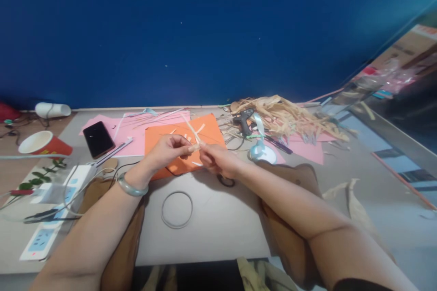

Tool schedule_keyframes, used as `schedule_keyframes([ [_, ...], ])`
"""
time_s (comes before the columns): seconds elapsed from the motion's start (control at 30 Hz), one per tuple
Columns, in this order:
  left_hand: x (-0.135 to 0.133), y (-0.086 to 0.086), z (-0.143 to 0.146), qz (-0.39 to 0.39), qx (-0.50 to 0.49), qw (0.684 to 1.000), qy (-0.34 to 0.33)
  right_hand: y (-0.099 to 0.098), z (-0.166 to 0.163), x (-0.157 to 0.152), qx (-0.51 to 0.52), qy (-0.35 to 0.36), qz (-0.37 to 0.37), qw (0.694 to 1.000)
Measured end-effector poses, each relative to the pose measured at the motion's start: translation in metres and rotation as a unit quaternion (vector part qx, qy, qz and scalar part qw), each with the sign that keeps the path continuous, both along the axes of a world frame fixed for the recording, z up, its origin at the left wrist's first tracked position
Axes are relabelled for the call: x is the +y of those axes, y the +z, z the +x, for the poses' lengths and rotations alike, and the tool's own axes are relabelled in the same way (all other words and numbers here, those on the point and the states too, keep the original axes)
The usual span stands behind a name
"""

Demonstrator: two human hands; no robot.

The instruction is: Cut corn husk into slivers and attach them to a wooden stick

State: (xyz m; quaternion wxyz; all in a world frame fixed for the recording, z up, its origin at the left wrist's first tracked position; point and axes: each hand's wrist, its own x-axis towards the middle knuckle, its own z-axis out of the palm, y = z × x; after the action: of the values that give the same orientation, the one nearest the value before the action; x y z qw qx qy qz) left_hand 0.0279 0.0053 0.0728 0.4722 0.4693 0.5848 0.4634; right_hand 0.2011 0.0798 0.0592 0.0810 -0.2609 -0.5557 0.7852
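My left hand [167, 150] and my right hand [218, 160] meet over an orange sheet [155, 138]. Their fingertips pinch a thin, pale, raffia-like strip [190, 126], whose free end sticks up and away from me. Both hands are closed on it, and the fingers hide its lower part. Short pale pieces lie on the orange sheet under and beyond the fingers. A dark loop [226, 182], perhaps a scissors handle, shows below my right hand. Nearer to me, a thin grey ring [176, 192] lies flat on the table.
To the right are a pile of dried straw-coloured strips [283, 116], a black glue gun [244, 120] and a roll of light-blue ribbon [257, 151]. On the left sit a phone [99, 139], a red paper cup [56, 144] and a power strip [43, 238] with cables. A blue panel [205, 36] stands behind.
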Motion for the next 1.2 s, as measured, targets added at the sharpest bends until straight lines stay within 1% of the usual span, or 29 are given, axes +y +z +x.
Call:
schedule_keyframes([
  [0.07, -0.001, 0.001, -0.003, -0.002, -0.002, 1.000, 0.006, 0.004, 0.002, 0.006, 0.037, -0.011, -0.053, 0.998],
  [0.1, -0.001, 0.001, -0.004, -0.004, -0.002, 1.000, 0.007, 0.005, 0.002, 0.009, 0.052, -0.030, -0.063, 0.996],
  [0.13, -0.002, 0.001, -0.005, -0.004, -0.002, 1.000, 0.005, 0.006, 0.002, 0.012, 0.061, -0.060, -0.058, 0.995],
  [0.2, -0.002, 0.000, -0.007, -0.005, 0.004, 1.000, -0.014, 0.006, 0.002, 0.016, 0.059, -0.122, -0.006, 0.991],
  [0.23, -0.002, 0.000, -0.007, -0.002, 0.010, 0.999, -0.031, 0.005, 0.002, 0.017, 0.052, -0.141, 0.033, 0.988],
  [0.27, -0.002, 0.000, -0.006, 0.002, 0.018, 0.999, -0.049, 0.005, 0.001, 0.017, 0.044, -0.145, 0.075, 0.986],
  [0.33, -0.001, -0.001, -0.005, 0.014, 0.039, 0.997, -0.072, 0.004, 0.002, 0.014, 0.028, -0.114, 0.152, 0.981],
  [0.37, -0.001, -0.001, -0.005, 0.018, 0.048, 0.996, -0.073, 0.004, 0.002, 0.012, 0.021, -0.092, 0.180, 0.979],
  [0.43, 0.000, -0.003, -0.005, 0.021, 0.057, 0.996, -0.061, 0.003, 0.002, 0.009, 0.006, -0.061, 0.210, 0.976],
  [0.5, 0.001, -0.006, -0.005, 0.024, 0.049, 0.998, -0.042, 0.001, 0.001, 0.006, -0.001, -0.051, 0.206, 0.977],
  [0.57, 0.002, -0.008, -0.005, 0.034, 0.022, 0.999, -0.027, -0.002, -0.001, 0.003, 0.007, -0.059, 0.181, 0.982],
  [0.7, 0.004, -0.011, 0.001, 0.042, -0.031, 0.998, -0.040, -0.009, -0.006, -0.002, 0.035, -0.112, 0.106, 0.987],
  [0.77, 0.005, -0.012, 0.004, 0.040, -0.038, 0.998, -0.030, -0.010, -0.007, -0.004, 0.036, -0.133, 0.091, 0.986],
  [0.83, 0.006, -0.012, 0.006, 0.033, -0.047, 0.998, 0.002, -0.011, -0.008, -0.006, 0.032, -0.136, 0.095, 0.986],
  [0.97, 0.004, -0.009, 0.010, 0.018, -0.092, 0.995, 0.044, -0.012, -0.009, -0.008, 0.033, -0.111, 0.104, 0.988],
  [1.07, 0.003, -0.005, 0.010, 0.017, -0.124, 0.990, 0.063, -0.013, -0.009, -0.006, 0.016, -0.128, 0.115, 0.985],
  [1.13, 0.002, -0.003, 0.009, 0.019, -0.129, 0.990, 0.061, -0.014, -0.009, -0.003, -0.003, -0.144, 0.146, 0.979],
  [1.2, 0.001, -0.003, 0.008, 0.017, -0.124, 0.991, 0.055, -0.015, -0.009, 0.001, -0.014, -0.130, 0.197, 0.972],
])
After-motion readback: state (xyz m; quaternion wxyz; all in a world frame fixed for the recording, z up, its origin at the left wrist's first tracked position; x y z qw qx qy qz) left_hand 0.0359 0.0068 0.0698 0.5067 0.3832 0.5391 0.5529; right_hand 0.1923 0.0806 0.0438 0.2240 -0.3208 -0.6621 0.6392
